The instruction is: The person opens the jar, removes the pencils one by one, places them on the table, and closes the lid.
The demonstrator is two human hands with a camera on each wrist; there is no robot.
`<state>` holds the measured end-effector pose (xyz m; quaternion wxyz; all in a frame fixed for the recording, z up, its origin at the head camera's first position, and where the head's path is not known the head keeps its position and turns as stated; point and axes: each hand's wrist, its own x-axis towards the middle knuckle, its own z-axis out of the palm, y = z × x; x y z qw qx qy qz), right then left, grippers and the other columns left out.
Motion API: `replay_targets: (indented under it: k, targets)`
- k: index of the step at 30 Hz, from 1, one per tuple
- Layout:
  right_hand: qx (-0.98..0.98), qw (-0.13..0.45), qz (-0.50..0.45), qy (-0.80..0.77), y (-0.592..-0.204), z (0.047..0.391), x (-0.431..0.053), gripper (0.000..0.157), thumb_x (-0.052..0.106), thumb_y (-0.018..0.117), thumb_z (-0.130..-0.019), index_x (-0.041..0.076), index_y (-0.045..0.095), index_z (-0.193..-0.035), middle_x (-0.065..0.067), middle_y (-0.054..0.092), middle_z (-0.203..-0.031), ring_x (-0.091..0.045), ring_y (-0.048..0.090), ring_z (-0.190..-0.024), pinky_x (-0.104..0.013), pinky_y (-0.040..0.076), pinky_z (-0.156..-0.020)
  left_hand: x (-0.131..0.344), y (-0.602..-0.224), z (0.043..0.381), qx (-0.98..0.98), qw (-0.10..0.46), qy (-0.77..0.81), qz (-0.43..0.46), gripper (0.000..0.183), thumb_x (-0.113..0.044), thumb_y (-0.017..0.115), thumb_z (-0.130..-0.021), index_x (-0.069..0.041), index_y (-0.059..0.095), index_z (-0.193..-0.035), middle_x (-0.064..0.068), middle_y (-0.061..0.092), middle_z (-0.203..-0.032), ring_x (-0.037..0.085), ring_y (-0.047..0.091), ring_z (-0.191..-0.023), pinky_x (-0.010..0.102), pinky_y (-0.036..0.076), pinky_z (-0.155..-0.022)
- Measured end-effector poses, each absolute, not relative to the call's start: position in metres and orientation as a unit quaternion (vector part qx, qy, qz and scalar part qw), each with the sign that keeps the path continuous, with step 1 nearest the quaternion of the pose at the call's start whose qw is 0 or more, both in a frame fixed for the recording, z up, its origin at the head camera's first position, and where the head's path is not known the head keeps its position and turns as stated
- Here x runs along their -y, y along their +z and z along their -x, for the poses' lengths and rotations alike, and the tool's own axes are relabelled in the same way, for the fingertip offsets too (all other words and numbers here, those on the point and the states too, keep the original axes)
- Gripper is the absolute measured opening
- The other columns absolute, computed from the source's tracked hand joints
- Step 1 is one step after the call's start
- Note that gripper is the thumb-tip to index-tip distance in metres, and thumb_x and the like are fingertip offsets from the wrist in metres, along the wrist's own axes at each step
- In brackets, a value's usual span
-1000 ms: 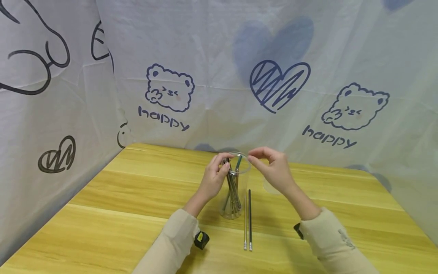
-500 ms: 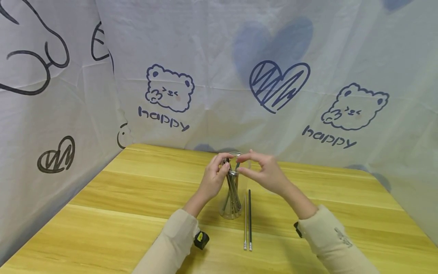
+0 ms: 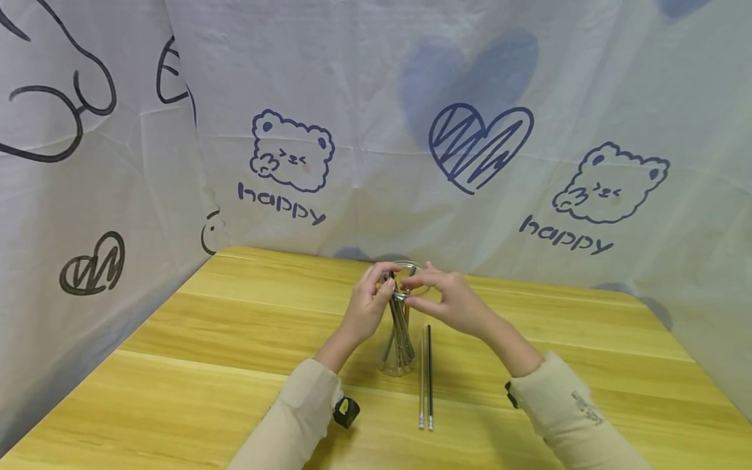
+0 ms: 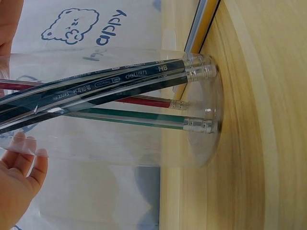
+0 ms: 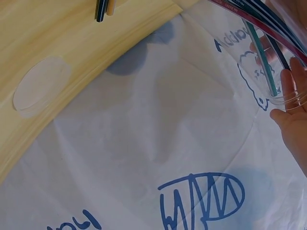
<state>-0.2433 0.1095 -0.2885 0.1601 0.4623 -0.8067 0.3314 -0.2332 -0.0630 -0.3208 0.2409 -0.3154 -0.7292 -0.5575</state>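
A clear cup (image 4: 197, 148) stands upright on the counter (image 3: 205, 339), dark pencils (image 4: 129, 82), a red pencil (image 4: 151, 101) and a green pencil (image 4: 144, 118) slanting inside, silver ends down. Beside it lie a yellow pencil (image 3: 421, 385) and a black pencil (image 3: 430, 385).

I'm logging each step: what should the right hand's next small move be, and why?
Probably pinch the green pencil and ease it upward: the right hand, not visibly gripping anything, is at the top of the clear cup, the left hand holds it, and two pencils lie outside.
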Motion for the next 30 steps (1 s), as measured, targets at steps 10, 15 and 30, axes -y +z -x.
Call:
replay_targets:
  k: [10, 15, 30]
  targets:
    - [0.830, 0.132, -0.459, 0.288, -0.281, 0.241, -0.108, 0.020, 0.005, 0.062, -0.082, -0.005, 0.063, -0.100, -0.013, 0.064, -0.096, -0.027, 0.057, -0.097, -0.044, 0.016, -0.102, 0.063, -0.320, 0.233, 0.731, 0.241, -0.556, 0.315, 0.030, -0.010, 0.038, -0.088, 0.008, 0.049, -0.109, 0.018, 0.048, -0.089, 0.010, 0.039, -0.074, 0.026, 0.037, -0.058]
    - [0.835, 0.121, -0.455, 0.286, -0.279, 0.241, -0.108, 0.018, 0.006, 0.061, -0.083, -0.003, 0.063, -0.098, -0.010, 0.065, -0.094, -0.025, 0.059, -0.094, -0.046, 0.017, -0.102, 0.064, -0.320, 0.233, 0.729, 0.242, -0.557, 0.316, 0.030, -0.009, 0.038, -0.088, 0.010, 0.050, -0.109, 0.017, 0.047, -0.087, 0.008, 0.037, -0.074, 0.025, 0.036, -0.057]
    - [0.820, 0.115, -0.445, 0.341, -0.278, 0.242, -0.111, 0.019, 0.000, 0.064, -0.079, -0.004, 0.063, -0.097, -0.010, 0.065, -0.091, -0.024, 0.060, -0.089, -0.046, 0.019, -0.101, 0.063, -0.319, 0.233, 0.728, 0.244, -0.558, 0.315, 0.029, -0.010, 0.039, -0.088, 0.008, 0.050, -0.108, 0.017, 0.047, -0.086, 0.008, 0.038, -0.074, 0.026, 0.037, -0.059]
